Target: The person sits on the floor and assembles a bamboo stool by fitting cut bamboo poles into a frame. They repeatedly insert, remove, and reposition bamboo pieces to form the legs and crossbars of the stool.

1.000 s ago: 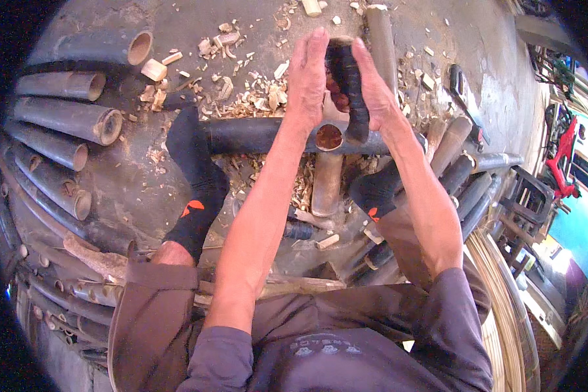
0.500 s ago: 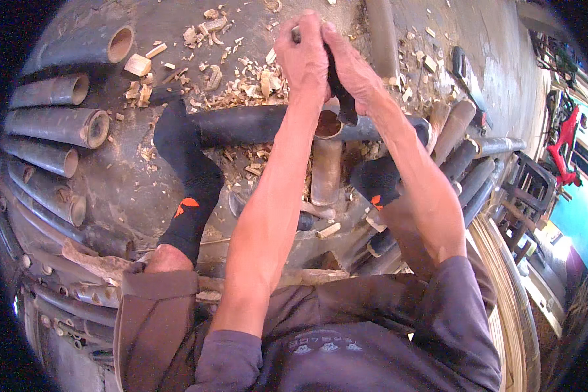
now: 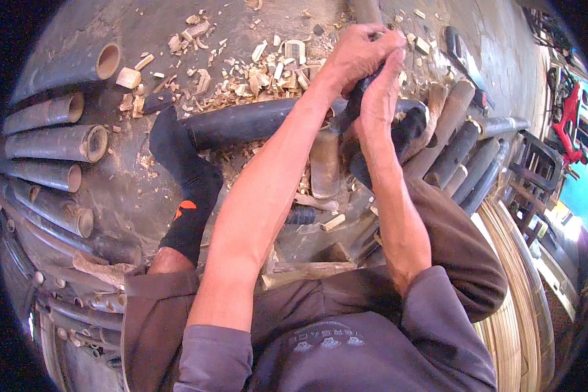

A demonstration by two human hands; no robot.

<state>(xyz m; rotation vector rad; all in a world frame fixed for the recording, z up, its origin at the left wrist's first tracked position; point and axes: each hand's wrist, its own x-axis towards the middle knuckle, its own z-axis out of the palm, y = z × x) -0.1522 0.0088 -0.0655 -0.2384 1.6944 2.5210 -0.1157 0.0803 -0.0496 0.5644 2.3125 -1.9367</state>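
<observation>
A dark, slender piece [image 3: 354, 106] sits in the upper middle of the frame, just right of center, and only a strip of it shows. It looks nearly black, running at a slant between the palms; its upper part is hidden by fingers, and whether its lower end touches the pole beneath, I can't tell. The left hand [image 3: 364, 53] curls over it from above, clenched around it, and the right hand [image 3: 380, 95] presses along its side, fingers wrapped in too: a firm two-handed clasp, the hands touching.

Under the wrists a thick dark pole [image 3: 245, 123] crosses the middle of the frame, its long edges bowed by the lens, with a brown bamboo block [image 3: 325, 166] just below. The feet frame the spot: a black sock [image 3: 193, 163] at left of center, the other foot tucked close beside the right wrist, so sideways room there is tight. Pale shavings [image 3: 261, 77] crowd the floor left of the hands.

More room opens toward the upper right, where grey floor [image 3: 509, 72] stretches past a long dark tool [image 3: 465, 62]. Round cut rims line the left side on a stack of bamboo tubes [image 3: 52, 144]; more tubes [image 3: 454, 160] slant in at right, and pale strips [image 3: 516, 294] bend along the lower right.
</observation>
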